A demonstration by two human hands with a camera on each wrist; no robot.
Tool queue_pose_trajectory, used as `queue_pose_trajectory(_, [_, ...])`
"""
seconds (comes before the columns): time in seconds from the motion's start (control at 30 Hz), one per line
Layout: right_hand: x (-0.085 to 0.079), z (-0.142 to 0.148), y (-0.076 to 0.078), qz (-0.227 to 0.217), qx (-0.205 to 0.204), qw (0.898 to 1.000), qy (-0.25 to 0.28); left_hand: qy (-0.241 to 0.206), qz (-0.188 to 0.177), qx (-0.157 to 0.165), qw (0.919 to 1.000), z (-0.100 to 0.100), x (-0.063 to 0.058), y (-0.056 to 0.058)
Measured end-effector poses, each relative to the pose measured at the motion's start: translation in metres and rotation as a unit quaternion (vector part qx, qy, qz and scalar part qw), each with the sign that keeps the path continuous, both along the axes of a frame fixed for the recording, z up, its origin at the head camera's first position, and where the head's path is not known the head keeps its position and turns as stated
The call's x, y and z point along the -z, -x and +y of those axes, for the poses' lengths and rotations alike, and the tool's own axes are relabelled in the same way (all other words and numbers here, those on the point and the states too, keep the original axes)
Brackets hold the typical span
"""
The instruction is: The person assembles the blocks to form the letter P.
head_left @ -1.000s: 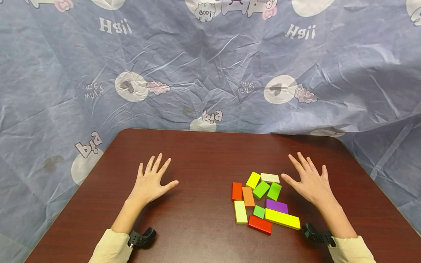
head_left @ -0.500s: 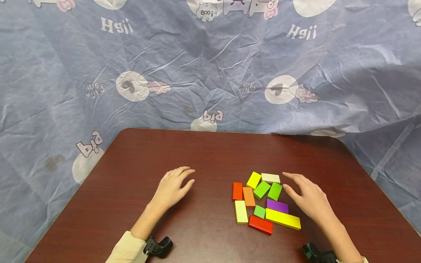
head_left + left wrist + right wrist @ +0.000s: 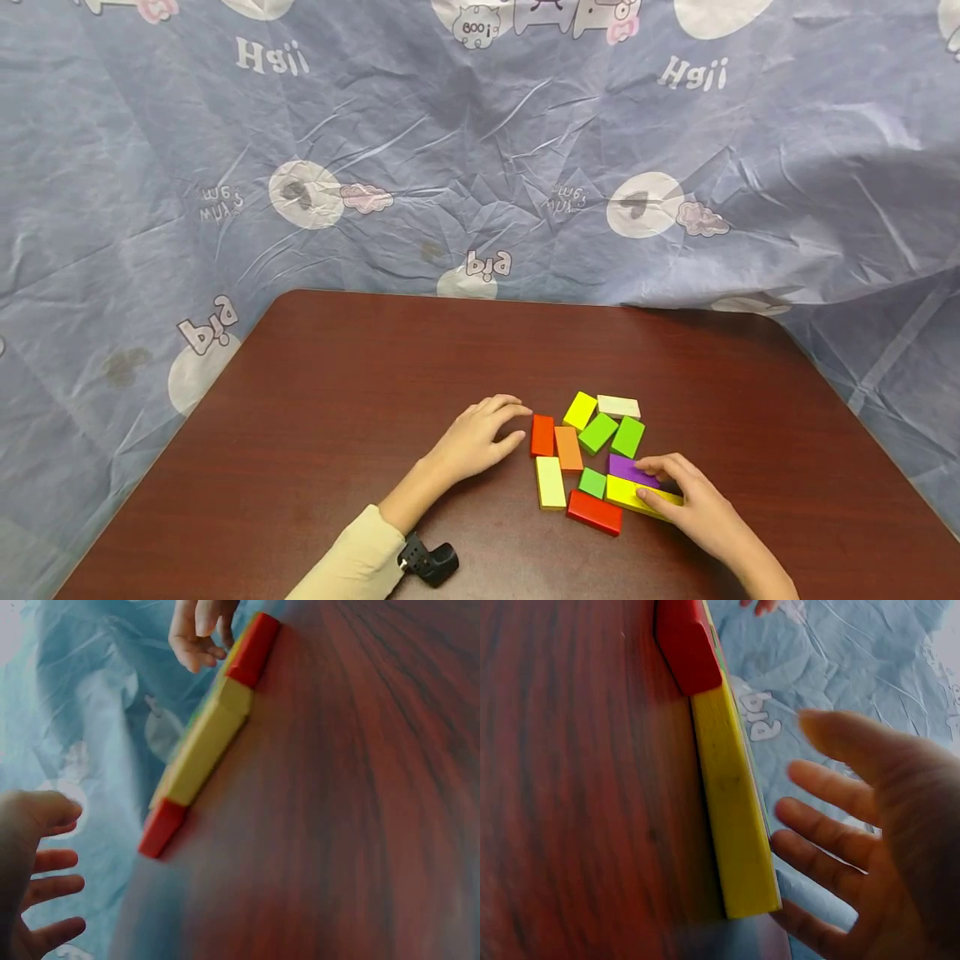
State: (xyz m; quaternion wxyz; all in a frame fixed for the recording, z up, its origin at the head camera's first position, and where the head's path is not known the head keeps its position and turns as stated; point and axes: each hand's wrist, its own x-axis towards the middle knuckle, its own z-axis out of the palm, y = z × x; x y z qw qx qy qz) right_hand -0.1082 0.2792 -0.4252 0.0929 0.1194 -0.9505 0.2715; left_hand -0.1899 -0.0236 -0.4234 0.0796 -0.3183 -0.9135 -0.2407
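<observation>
Both hands are working in over the blocks now, the left hand coming up on the near-left edge of the pile, its thumb standing apart and its fingers bending gently, holding nothing, with the longest fingertip hanging just beside the left red block. Over on the other side the right hand is hovering with fingers spreading and thumb apart, the fingers lying over the purple block and the thumb over the long yellow block; whether a fingertip is actually touching the purple one is hard to tell from above. Those two are lying side by side, with the small green block sitting by their left end and the front red block resting nearest the person. The orange block is lying beside the left red one, the pale yellow block just in front of them. Farther back, two green blocks are slanting below the short yellow block and the cream block, everything resting on the dark brown table, while a printed blue-grey cloth is hanging behind.
</observation>
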Motion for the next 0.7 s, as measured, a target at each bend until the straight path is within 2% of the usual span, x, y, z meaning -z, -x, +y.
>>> queue_pose_trajectory(0.07, [0.004, 0.002, -0.001, 0.001, -0.014, 1.000, 0.006, 0.015, -0.019, 0.026, 0.9994, 0.009, 0.007, 0.002])
queue_pose_trajectory(0.17, [0.006, 0.005, -0.003, -0.016, -0.025, 1.000, 0.011, 0.048, -0.023, 0.058, 0.9969, 0.017, 0.016, 0.005])
queue_pose_trajectory(0.3, [0.006, 0.007, -0.006, -0.038, -0.038, 0.998, 0.015, 0.092, -0.025, 0.080, 0.9922, 0.020, 0.024, 0.005])
queue_pose_trajectory(0.4, [0.006, 0.008, -0.006, -0.037, -0.043, 0.998, 0.017, 0.104, -0.022, 0.079, 0.9912, 0.018, 0.025, 0.005])
queue_pose_trajectory(0.53, [0.008, 0.009, -0.005, -0.025, -0.047, 0.998, 0.017, 0.094, -0.016, 0.068, 0.9931, 0.011, 0.026, 0.008])
queue_pose_trajectory(0.6, [0.009, 0.010, -0.005, -0.017, -0.050, 0.998, 0.016, 0.078, -0.026, 0.058, 0.9950, 0.007, 0.026, 0.010])
queue_pose_trajectory(0.7, [0.010, 0.011, -0.006, 0.006, -0.059, 0.998, 0.010, 0.047, -0.060, 0.042, 0.9962, 0.000, 0.028, 0.013])
